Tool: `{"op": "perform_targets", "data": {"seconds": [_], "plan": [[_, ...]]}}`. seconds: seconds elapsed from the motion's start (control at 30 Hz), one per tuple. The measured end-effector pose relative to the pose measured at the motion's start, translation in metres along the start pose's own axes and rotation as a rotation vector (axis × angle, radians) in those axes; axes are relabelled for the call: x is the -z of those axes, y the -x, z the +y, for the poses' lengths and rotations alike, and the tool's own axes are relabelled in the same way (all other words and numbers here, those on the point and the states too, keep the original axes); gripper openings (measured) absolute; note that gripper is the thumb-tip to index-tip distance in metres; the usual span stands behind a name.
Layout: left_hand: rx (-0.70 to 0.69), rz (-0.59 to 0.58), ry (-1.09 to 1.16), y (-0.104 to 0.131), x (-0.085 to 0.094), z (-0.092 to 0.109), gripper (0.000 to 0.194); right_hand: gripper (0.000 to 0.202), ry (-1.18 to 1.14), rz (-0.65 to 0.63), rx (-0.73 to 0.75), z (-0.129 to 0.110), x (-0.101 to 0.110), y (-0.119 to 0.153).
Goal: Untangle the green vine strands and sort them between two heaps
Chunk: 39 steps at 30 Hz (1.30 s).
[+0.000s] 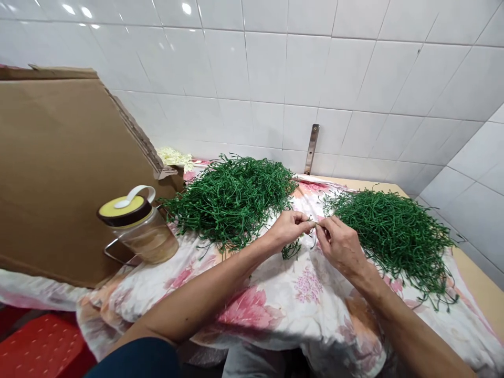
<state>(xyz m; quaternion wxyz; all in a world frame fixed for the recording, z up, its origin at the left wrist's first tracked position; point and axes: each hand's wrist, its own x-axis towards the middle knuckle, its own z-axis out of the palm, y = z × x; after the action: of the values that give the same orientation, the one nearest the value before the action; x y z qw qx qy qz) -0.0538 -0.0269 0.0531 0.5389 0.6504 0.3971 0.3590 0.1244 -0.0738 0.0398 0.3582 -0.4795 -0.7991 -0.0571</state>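
My left hand (290,228) and my right hand (340,242) meet over the flowered cloth (275,283), between two piles. Both pinch a thin green stem piece (314,234), their fingertips almost touching. Beneath my left hand lies a small bunch of green pieces (291,250). The left pile (236,194) of dark green, curly-ended stems spreads behind and to the left of my left hand. To the right of my right hand is the other green pile (394,231).
A jar (151,239) with a yellow and brown lid stands at the left, beside a large cardboard sheet (71,173). Pale yellow pieces (175,157) lie behind it. A red perforated stool (43,346) is at lower left. A metal strip (312,149) rests against the tiled wall.
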Motion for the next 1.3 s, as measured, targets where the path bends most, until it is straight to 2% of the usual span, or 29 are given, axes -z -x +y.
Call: {"op": "perform_targets", "data": {"seconds": [0.1, 0.2, 0.27, 0.33, 0.4, 0.53, 0.6, 0.67, 0.73, 0.8, 0.9, 1.07, 1.17, 1.3], "plan": [[-0.047, 0.011, -0.119, 0.001, 0.0, 0.0, 0.033, 0.018, 0.055, -0.037, 0.018, -0.002, -0.002, 0.002], [-0.088, 0.029, -0.41, 0.005, -0.001, -0.002, 0.024, 0.017, 0.116, -0.094, 0.022, -0.003, -0.005, 0.003], [-0.12, 0.052, -0.652, 0.009, -0.002, -0.005, 0.014, 0.016, 0.166, -0.1, -0.017, 0.001, -0.006, 0.003], [-0.142, 0.078, -0.781, 0.01, -0.004, -0.008, 0.011, 0.018, 0.21, -0.053, -0.095, 0.011, -0.003, 0.001], [-0.135, 0.086, -0.7, 0.007, -0.004, -0.01, 0.015, 0.019, 0.233, 0.028, -0.177, 0.025, 0.003, -0.001], [-0.04, 0.025, -0.22, -0.004, 0.0, -0.01, 0.026, 0.024, 0.265, 0.188, -0.203, 0.047, 0.018, -0.006], [0.003, 0.006, -0.059, -0.008, 0.002, -0.009, 0.03, 0.029, 0.2, 0.265, -0.158, 0.046, 0.022, -0.008], [0.014, -0.008, 0.011, -0.008, 0.003, -0.007, 0.034, 0.028, 0.014, 0.297, -0.149, 0.036, 0.024, -0.009], [0.003, -0.018, 0.043, -0.006, 0.002, -0.006, 0.036, 0.025, -0.251, 0.214, -0.206, 0.022, 0.022, -0.009], [-0.014, -0.018, 0.078, -0.003, 0.0, -0.004, 0.037, 0.026, -0.487, 0.051, -0.279, 0.009, 0.017, -0.008], [-0.034, -0.009, 0.129, 0.0, -0.001, 0.0, 0.04, 0.029, -0.631, -0.102, -0.358, 0.0, 0.009, -0.007], [-0.054, 0.006, 0.121, 0.003, -0.003, 0.005, 0.038, 0.03, -0.678, -0.119, -0.453, 0.0, 0.005, -0.005], [-0.09, 0.056, 0.075, 0.003, -0.006, 0.004, 0.035, 0.028, -0.629, -0.098, -0.421, -0.001, 0.006, -0.006], [-0.203, 0.19, -0.09, 0.004, -0.01, -0.004, 0.026, 0.023, -0.486, -0.061, -0.322, -0.003, 0.003, -0.006]]}}
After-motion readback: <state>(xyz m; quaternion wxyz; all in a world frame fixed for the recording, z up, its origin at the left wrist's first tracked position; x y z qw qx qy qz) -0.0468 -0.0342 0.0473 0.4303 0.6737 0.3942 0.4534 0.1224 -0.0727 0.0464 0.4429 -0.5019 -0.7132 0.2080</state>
